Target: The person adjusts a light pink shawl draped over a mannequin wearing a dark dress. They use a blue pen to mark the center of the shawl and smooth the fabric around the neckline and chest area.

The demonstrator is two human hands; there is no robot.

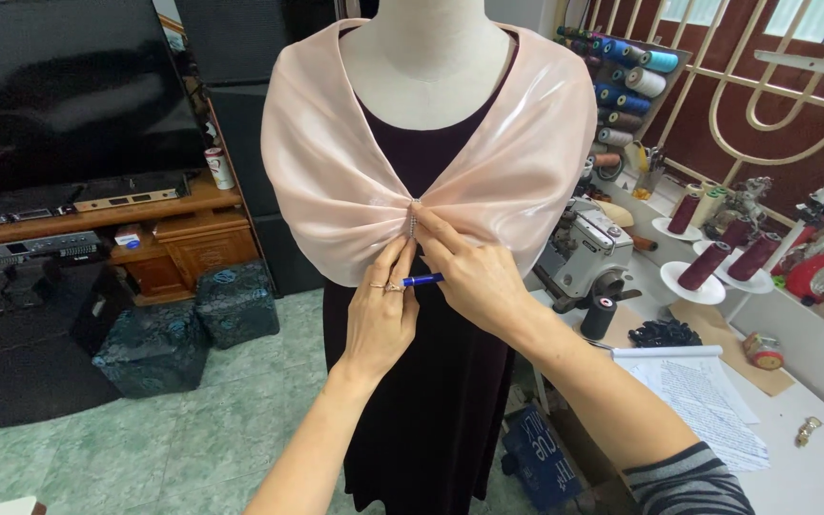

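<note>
Our right hand [474, 277] fingertips pinch a small silver rhinestone clasp [413, 221] at the gathered centre of the pale pink satin shawl [517, 162]; just below the clasp, our left hand [381, 315] fingers close on a blue pen [422, 280], over the dark plum velvet dress [431, 401].

A pale pink satin shawl [517, 153] drapes over the shoulders of the mannequin [428, 57], both sides drawn in to a gathered knot at mid-chest, the folds fanning out from there. On that gather sits a narrow, glittering strip of trim [413, 221], upright, just at the centre of the mannequin's front. Beneath the shawl, the mannequin wears a dark plum velvet dress [431, 401] with a V-neck, hanging straight down. A blue pen [422, 280] lies level just below the trim, against the dress front.
</note>
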